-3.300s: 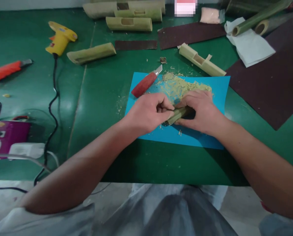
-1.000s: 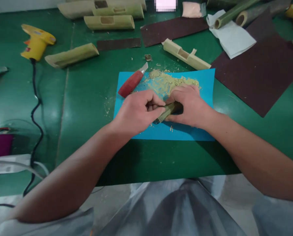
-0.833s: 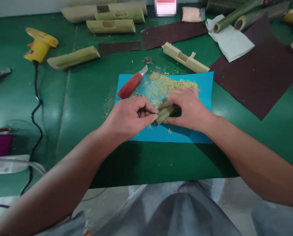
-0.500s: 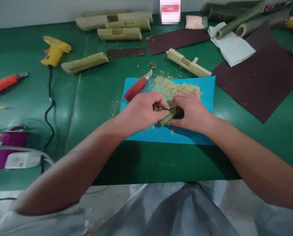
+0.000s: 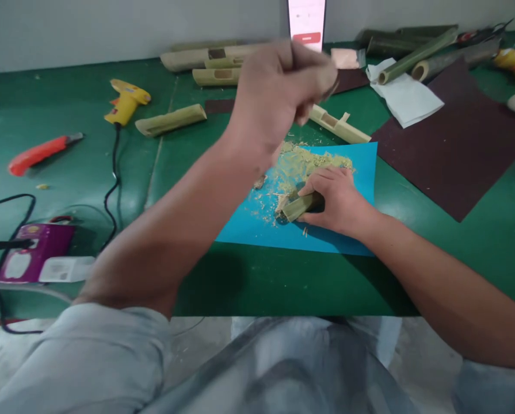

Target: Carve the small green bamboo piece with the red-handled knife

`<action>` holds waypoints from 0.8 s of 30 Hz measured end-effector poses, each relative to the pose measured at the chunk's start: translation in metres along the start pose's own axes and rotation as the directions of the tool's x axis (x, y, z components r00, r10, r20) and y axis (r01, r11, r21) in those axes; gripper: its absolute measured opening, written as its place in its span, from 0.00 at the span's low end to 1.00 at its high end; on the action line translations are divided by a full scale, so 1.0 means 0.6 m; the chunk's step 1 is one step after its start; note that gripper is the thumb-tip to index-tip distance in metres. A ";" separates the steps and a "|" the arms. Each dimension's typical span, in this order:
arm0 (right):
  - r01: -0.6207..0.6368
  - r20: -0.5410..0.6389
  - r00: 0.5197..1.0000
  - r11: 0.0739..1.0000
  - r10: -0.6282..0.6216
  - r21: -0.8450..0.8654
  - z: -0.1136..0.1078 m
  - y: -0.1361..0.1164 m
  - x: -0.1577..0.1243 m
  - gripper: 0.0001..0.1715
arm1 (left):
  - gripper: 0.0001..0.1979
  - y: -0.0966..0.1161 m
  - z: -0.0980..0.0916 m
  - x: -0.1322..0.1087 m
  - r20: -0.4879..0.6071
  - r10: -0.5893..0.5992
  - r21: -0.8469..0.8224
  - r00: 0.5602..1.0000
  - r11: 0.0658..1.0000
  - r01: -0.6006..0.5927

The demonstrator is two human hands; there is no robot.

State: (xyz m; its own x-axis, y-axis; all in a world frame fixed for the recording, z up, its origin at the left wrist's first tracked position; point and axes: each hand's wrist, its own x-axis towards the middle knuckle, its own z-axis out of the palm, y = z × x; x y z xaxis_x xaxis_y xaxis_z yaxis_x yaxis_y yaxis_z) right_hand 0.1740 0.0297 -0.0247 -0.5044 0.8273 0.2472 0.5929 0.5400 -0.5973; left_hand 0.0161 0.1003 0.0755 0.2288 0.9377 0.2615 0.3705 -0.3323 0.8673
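My right hand (image 5: 337, 198) is wrapped round a short piece of green bamboo (image 5: 300, 207), which rests low over a blue sheet (image 5: 248, 225). The bamboo's open end points left, toward loose shavings. Raised well above the table, in front of the phone and the bamboo tubes at the back, is my left hand (image 5: 285, 86). Its thumb and fingers are pinched together; what they hold, if anything, is too blurred to name. Pale bamboo shavings (image 5: 296, 164) are heaped on the blue sheet behind my right hand. My left forearm covers the sheet's left part.
A notched bamboo tube (image 5: 341, 126) lies behind the sheet, an uncut one (image 5: 171, 121) farther left. On the left are a yellow hot glue gun (image 5: 128, 104), a red utility knife (image 5: 41, 154) and a purple power strip (image 5: 41, 253). Dark sandpaper (image 5: 447, 144) and white tissue (image 5: 408, 98) lie right.
My left hand has left the bamboo and risen up and away, still pinched. My right hand keeps its hold on the bamboo. The red-handled knife is now hidden behind my left arm.
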 end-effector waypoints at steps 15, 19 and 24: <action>0.003 0.025 1.000 0.998 -0.002 -0.056 -0.004 -0.009 0.001 0.18 | 0.06 -0.091 -0.028 -0.202 0.171 -0.295 0.058 0.940 0.956 0.289; 0.014 0.011 1.000 0.999 -0.014 -0.044 -0.002 -0.007 0.000 0.18 | 0.05 -0.094 -0.032 -0.201 0.185 -0.265 0.121 0.946 0.962 0.246; 0.017 0.012 1.000 0.999 -0.016 -0.035 -0.001 -0.006 0.000 0.17 | 0.04 -0.093 -0.037 -0.198 0.194 -0.258 0.145 0.946 0.962 0.233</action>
State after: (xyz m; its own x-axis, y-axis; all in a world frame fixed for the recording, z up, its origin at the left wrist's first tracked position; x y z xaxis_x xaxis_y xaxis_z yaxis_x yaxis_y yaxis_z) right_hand 0.1721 0.0278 -0.0222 -0.5216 0.8165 0.2475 0.6064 0.5588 -0.5657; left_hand -0.0517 0.0094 0.0054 0.2957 0.9535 -0.0588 0.5398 -0.1160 0.8338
